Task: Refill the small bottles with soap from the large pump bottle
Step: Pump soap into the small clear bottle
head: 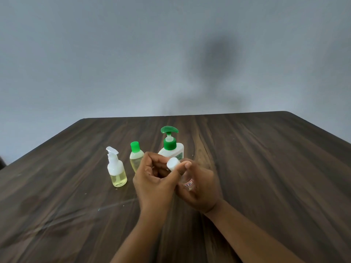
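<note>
Forearms [252,232] enter from the bottom edge and meet over the dark wooden surface [275,168]. Right hand [201,192]: wrapped round the body of a small clear bottle [188,184] with a red-lettered label, held tilted. Whether its base touches the surface cannot be told. Left hand [152,179]: pinching that bottle's white cap [173,163] between thumb and curled fingers. The neck is hidden, so cap seated or lifted: cannot tell. Fill level not readable; the body looks clear. Just beyond both hands, partly hidden behind the fingers: large pump bottle [171,149], white body, green pump, upright. Just beyond and left of the left hand: green-capped bottle [135,156], pale yellow liquid. Further left of the left hand, apart from it: spray bottle [116,173], white head, pale yellow liquid in the lower part. Judgement: the step in hand is cap work on the held bottle, probably unscrewing, since it looks unfilled; tightening not ruled out. If opening, the next move calls for setting the cap down, bringing the open neck under the pump nozzle, and steadying the bottle with one hand while the other presses. The narrow neck needs close alignment.
</note>
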